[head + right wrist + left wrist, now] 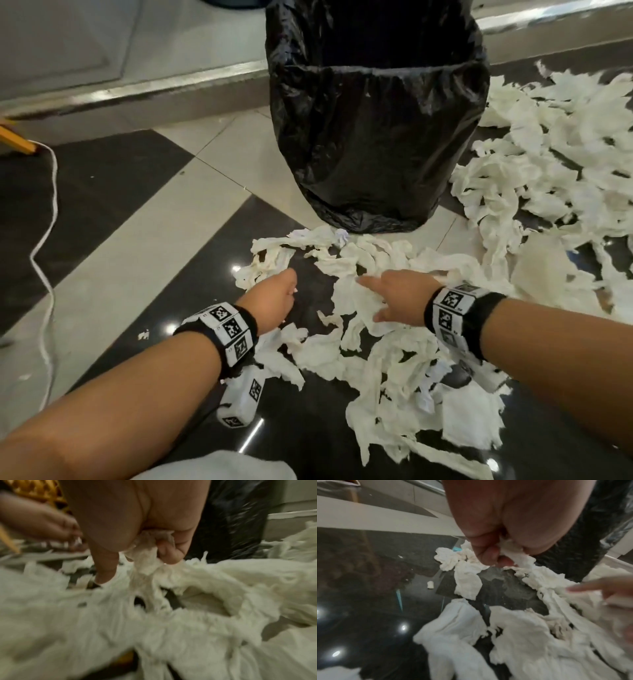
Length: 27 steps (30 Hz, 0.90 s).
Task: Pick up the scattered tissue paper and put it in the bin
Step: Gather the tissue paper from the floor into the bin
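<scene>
White torn tissue paper [394, 359] lies scattered over the dark floor tiles in front of a bin [376, 137] lined with a black bag. My left hand [277, 298] is low over the left edge of the litter; in the left wrist view my left hand [496, 553] has its fingers curled round a wad of tissue [513, 549]. My right hand [394, 294] rests on the pile to the right. In the right wrist view my right hand [142, 555] grips a bunch of tissue [145, 555] with the index finger stretched out.
A far larger heap of tissue [555, 164] spreads to the right of the bin. A white cable [48, 240] runs down the floor on the left, near a yellow leg [17, 137]. A metal step [137, 89] crosses behind the bin.
</scene>
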### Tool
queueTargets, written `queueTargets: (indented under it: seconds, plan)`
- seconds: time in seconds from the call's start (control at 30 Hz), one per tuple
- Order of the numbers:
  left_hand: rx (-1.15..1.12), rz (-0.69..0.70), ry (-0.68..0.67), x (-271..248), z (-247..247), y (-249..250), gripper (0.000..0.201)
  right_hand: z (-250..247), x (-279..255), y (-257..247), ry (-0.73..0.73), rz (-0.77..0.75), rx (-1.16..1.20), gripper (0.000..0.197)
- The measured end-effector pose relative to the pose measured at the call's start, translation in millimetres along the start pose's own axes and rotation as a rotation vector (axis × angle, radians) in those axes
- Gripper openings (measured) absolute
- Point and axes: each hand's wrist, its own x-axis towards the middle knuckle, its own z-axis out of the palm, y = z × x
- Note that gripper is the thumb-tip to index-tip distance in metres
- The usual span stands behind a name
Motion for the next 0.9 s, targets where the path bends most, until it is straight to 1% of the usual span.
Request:
queueTargets:
  seconds: [0.03,0.1,0.13,0.17,0.23,0.3,0.33,0.37,0.4,0.47,0.53,0.57,0.6,0.63,0.67,0.7,0.77,0.83,0.87,0.9]
  plan:
    - [-0.018,-0.006,0.007,-7,-3,0,0.015,7,5,-4,-0.042,-0.010,-0.071,0.067]
    - [0.010,0.020,-0.030,-21,-5,1,0.005,15,10,-11,-0.051,-0.057,-0.168,0.047]
    - [0.052,0.059,-0.063,-27,-4,-1,0.013,16,11,-14,-0.037,-0.093,-0.206,0.036]
    - [0.101,0.112,-0.110,-33,0,-3,0.025,14,11,-16,-0.027,-0.112,-0.217,0.029]
    - [0.188,0.192,-0.215,-41,13,-11,0.048,9,15,-19,-0.006,-0.111,-0.175,0.028]
    - [0.291,0.218,-0.327,-47,28,-18,0.066,1,16,-20,0.050,-0.078,-0.065,0.027]
    - [0.357,0.214,-0.388,-49,36,-20,0.072,-5,16,-20,0.100,-0.058,0.003,0.027]
    - [0.412,0.199,-0.435,-52,42,-21,0.072,-10,15,-20,0.155,-0.038,0.076,0.026]
    - [0.440,0.177,-0.458,-54,49,-22,0.065,-14,14,-19,0.217,-0.033,0.135,0.023]
    - [0.427,0.144,-0.457,-55,55,-17,0.040,-23,8,-17,0.312,-0.027,0.235,0.019]
    - [0.411,0.158,-0.478,-50,55,-12,0.032,-32,0,-15,0.368,-0.030,0.332,0.018]
    - [0.401,0.174,-0.492,-47,51,-9,0.030,-36,-3,-14,0.395,-0.026,0.376,0.013]
    - [0.375,0.188,-0.479,-43,47,-8,0.028,-40,-6,-12,0.431,-0.018,0.413,0.006]
    - [0.337,0.188,-0.445,-39,42,-8,0.027,-44,-8,-9,0.455,0.000,0.455,0.004]
    - [0.316,0.205,-0.387,-35,39,-8,0.025,-48,-10,-6,0.478,0.008,0.510,0.009]
    - [0.283,0.193,-0.320,-33,34,-8,0.024,-53,-13,-4,0.504,0.007,0.573,0.015]
    - [0.190,0.116,-0.172,-31,22,-6,0.021,-61,-18,-2,0.561,-0.017,0.649,0.019]
    - [0.083,0.029,-0.024,-29,8,-5,0.014,-70,-20,-1,0.583,-0.008,0.660,0.012]
    - [0.023,-0.006,0.050,-28,1,-6,0.010,-74,-22,0,0.566,0.021,0.679,0.015]
    - [-0.034,-0.044,0.104,-26,-5,-8,0.007,-77,-23,0,0.551,0.051,0.702,0.025]
